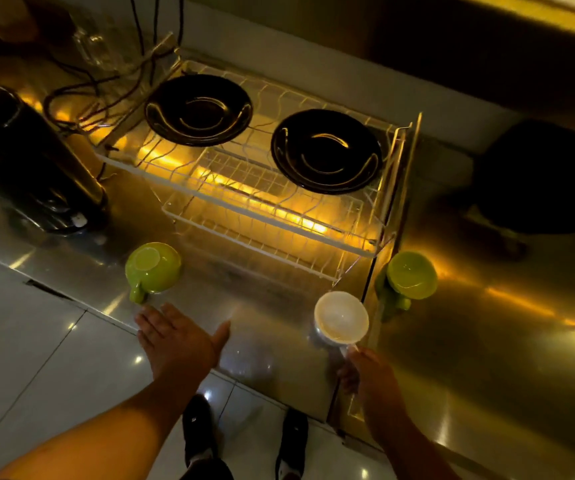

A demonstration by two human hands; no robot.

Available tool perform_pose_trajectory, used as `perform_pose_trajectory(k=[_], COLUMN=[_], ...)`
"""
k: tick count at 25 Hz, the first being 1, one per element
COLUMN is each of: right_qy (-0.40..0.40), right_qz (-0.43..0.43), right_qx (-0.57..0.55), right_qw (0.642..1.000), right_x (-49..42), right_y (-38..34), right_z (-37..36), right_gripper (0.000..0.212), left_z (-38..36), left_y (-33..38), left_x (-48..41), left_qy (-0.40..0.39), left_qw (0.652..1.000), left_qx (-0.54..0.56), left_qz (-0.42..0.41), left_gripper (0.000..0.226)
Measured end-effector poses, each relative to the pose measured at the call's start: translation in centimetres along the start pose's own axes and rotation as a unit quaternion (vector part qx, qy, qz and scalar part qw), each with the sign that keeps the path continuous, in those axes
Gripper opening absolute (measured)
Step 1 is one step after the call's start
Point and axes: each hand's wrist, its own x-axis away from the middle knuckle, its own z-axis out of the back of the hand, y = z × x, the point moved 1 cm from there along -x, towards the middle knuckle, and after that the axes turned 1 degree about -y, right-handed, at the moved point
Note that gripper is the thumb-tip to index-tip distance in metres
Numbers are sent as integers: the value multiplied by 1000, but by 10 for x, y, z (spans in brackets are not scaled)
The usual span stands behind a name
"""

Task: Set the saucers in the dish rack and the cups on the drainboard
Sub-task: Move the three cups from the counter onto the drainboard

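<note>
Two black saucers, one on the left (pixel 199 109) and one on the right (pixel 326 151), lie flat on top of the white wire dish rack (pixel 265 233). A green cup (pixel 153 268) sits upside down on the steel drainboard (pixel 244 306) in front of the rack's left end. Another green cup (pixel 411 276) rests upside down to the right of the rack. My right hand (pixel 357 370) holds a white cup (pixel 341 317) by its handle just above the drainboard. My left hand (pixel 178 337) hovers flat and open right below the left green cup's handle.
A black appliance (pixel 33 161) stands at the left with tangled cables (pixel 82 98) and a glass jar (pixel 99 46) behind it. A dark round object (pixel 542 174) sits on the counter at the right. The counter's front edge runs just below my hands, above the tiled floor.
</note>
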Motion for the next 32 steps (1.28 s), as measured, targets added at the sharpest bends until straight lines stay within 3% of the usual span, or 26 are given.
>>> perform_pose_trajectory(k=[3, 6, 12, 23, 32], right_qy=[42, 90, 174, 201, 192], right_qz=[-9, -6, -17, -21, -43], right_qx=[-26, -46, -108, -193, -223], right_qw=[999, 995, 979, 960, 955], right_x=[-3, -5, -25, -90, -127], right_y=[11, 17, 32, -1, -5], right_z=[39, 71, 123, 173, 170], right_gripper=[33, 32, 30, 16, 19], left_z=[6, 5, -11, -29, -29], left_y=[2, 14, 87, 111, 114], left_x=[3, 9, 25, 25, 27], left_qy=[44, 58, 17, 20, 15], left_qw=[997, 976, 915, 913, 916], left_qx=[-25, -39, -32, -79, -75], left_qz=[-58, -208, -402, -399, -393], left_gripper=[109, 82, 76, 80, 81])
